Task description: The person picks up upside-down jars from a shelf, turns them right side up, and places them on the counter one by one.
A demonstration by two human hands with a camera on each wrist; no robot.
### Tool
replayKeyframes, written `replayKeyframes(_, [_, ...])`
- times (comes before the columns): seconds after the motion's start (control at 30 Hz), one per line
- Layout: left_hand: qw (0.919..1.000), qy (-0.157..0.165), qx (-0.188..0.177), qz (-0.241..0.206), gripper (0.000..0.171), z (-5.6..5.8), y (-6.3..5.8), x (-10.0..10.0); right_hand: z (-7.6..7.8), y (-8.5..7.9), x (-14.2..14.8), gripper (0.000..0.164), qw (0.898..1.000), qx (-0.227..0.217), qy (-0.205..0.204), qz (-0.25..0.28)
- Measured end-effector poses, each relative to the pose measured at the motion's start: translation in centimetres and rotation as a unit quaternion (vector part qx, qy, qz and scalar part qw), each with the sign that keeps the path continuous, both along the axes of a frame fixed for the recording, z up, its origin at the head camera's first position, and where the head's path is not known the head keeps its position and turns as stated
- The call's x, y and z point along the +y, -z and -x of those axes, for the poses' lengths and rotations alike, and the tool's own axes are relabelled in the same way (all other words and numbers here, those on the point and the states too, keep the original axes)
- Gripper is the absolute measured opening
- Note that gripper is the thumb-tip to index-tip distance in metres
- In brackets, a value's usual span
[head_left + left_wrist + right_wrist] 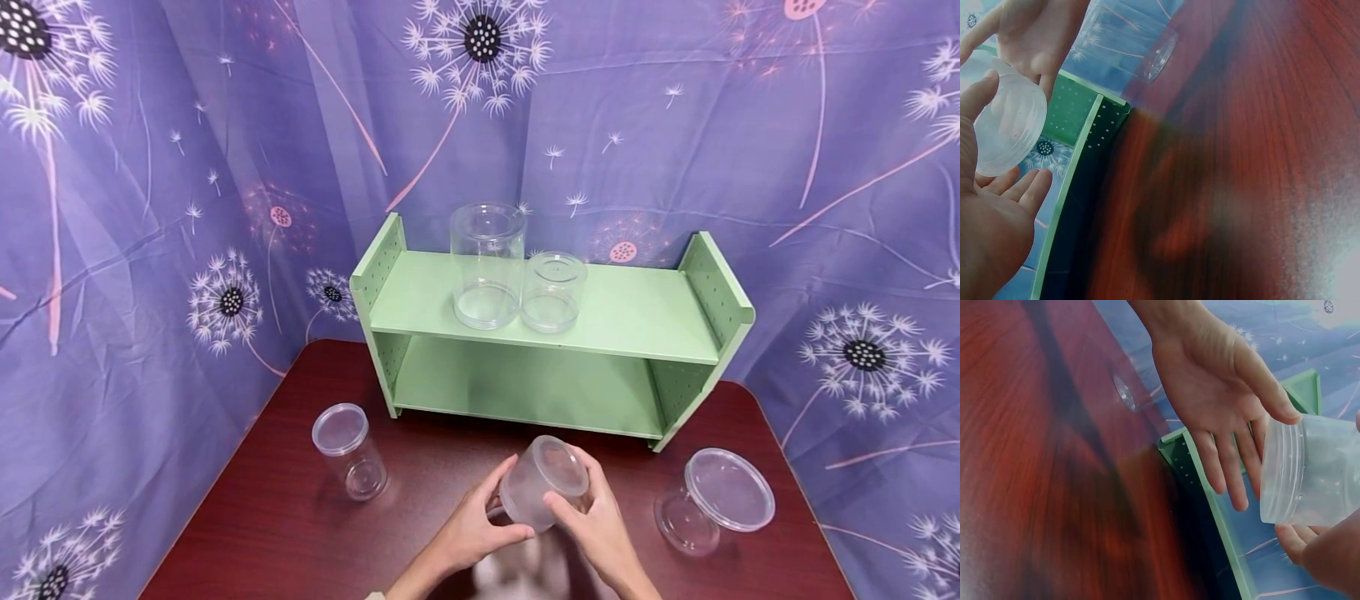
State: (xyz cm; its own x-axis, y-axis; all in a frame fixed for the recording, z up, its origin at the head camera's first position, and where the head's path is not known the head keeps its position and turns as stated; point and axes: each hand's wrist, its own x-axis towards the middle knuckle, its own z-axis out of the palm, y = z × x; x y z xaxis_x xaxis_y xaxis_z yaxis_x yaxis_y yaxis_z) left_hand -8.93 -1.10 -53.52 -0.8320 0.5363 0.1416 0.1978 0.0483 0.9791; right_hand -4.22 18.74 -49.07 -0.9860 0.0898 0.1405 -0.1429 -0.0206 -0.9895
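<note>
Over the front middle of the table, a frosted clear plastic jar (534, 483) is held tilted between two hands. My right hand (600, 533) grips it, with the thumb across the near side by the upper rim and the fingers around the far side. My left hand (472, 529) is at the other end, its thumb touching the lower edge and its fingers reaching behind. Seen from the right wrist, the ridged end of the jar (1282, 472) faces the left hand (1210, 381), whose fingers are extended straight alongside.
A green two-tier shelf (637, 312) stands at the back, bearing a tall clear jar (487, 267) and a shorter one (553, 292) on top. A slim lidded jar (351, 450) stands on the table at left, a wide-lidded jar (686, 521) at right. Patterned purple cloth (600, 92) hangs behind.
</note>
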Motion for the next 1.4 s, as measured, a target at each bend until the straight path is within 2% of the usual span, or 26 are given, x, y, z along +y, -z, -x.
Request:
replayKeyframes(0.33, [0.9998,-0.012,-0.009,-0.016,0.095,-0.3,0.2,0.1,-0.2,0.5,-0.5,0.064,0.999,-0.012,0.006,0.052])
replayKeyframes(0.53, [0.9993,-0.014,-0.005,-0.035,0.09,-0.4,0.0,-0.2,-0.2,0.5,-0.5,0.063,0.998,-0.014,-0.005,0.055])
replayKeyframes(0.7, [0.9981,-0.003,0.001,-0.062,0.086,-0.2,-0.2,-0.6,-0.2,0.4,-0.2,0.061,0.998,0.02,-0.032,0.055])
replayKeyframes(0.83, [0.9962,0.005,0.004,-0.086,0.083,-0.1,-0.4,-1.1,0.1,0.0,0.5,0.054,0.997,0.065,-0.044,0.026])
replayKeyframes(1.03, [0.9933,-0.008,0.007,-0.115,0.083,0.2,-1.0,-2.1,0.7,-1.4,2.5,0.051,0.994,0.101,-0.045,-0.019])
replayKeyframes(1.27, [0.9926,-0.035,0.027,-0.113,0.085,1.0,-2.0,-3.9,1.3,-4.3,5.6,0.051,0.991,0.117,0.01,-0.07])
replayKeyframes(1.4, [0.993,-0.045,0.043,-0.1,0.084,1.5,-2.4,-5.0,1.5,-6.1,7.4,0.05,0.988,0.135,0.024,-0.073])
